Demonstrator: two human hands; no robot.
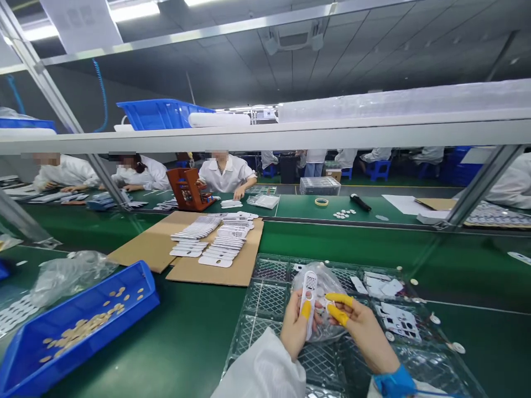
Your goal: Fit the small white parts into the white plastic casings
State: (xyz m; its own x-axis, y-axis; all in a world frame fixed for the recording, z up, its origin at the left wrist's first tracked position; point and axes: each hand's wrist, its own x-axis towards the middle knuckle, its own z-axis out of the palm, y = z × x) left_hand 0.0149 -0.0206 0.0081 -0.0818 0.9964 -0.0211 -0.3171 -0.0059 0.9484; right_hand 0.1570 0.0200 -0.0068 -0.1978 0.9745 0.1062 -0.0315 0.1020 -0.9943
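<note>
My left hand [295, 326], with a yellow cot on its thumb, is closed around a slim white remote-control shell [308, 309]. The shell stands nearly upright and shows a dotted grille and round openings. To its right, my right hand [359, 320] has yellow cots on thumb and forefinger and a blue band at the wrist. A small white round piece [331, 302] sits between those fingertips, close to the shell. Behind both hands a clear plastic bag [327, 279] rests on the transparent compartment tray [265, 298].
Rows of white shells [219, 249] lie on cardboard [178, 221]. A blue bin [112, 326] with tan discs stands left, beside crumpled plastic [70, 273]. Cut sheets [400, 320] lie on the tray's right part. A shelf [265, 135] crosses overhead; co-workers sit beyond it.
</note>
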